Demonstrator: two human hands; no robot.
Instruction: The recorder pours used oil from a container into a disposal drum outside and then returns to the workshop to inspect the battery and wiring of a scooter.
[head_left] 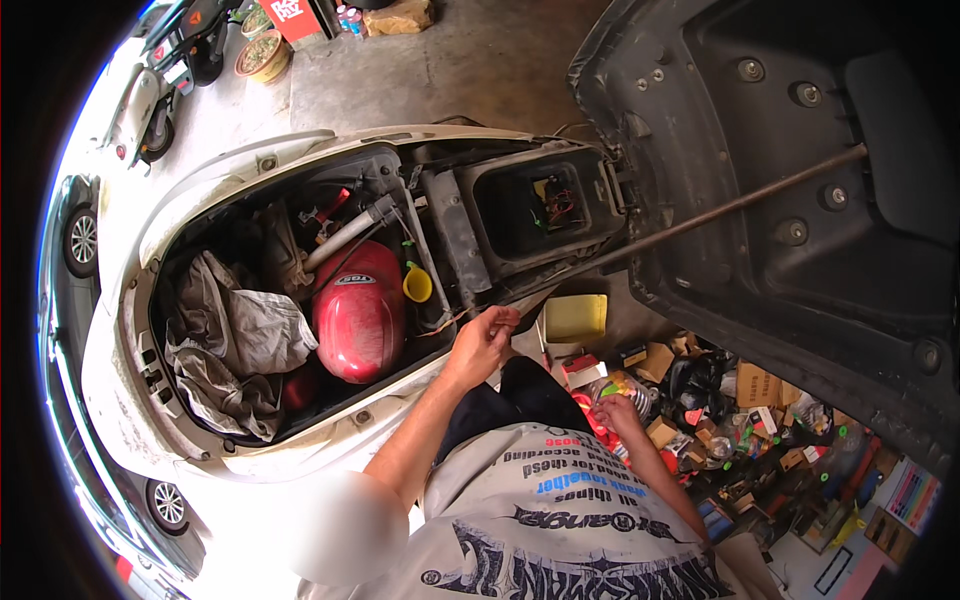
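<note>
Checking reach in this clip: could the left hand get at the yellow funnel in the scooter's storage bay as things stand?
Probably yes. The left hand is at the bay's rim, and the yellow funnel sits just beyond it with nothing covering it. The red helmet lies beside it, not over it.

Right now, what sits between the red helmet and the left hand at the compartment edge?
In the head view, a yellow funnel sits between the red helmet and the left hand.

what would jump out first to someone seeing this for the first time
The red helmet in the middle of the open scooter compartment stands out, with crumpled grey cloth to its left. The raised black seat underside fills the upper right, propped by a rod. The left hand pinches a thin wire at the compartment's edge.
</note>
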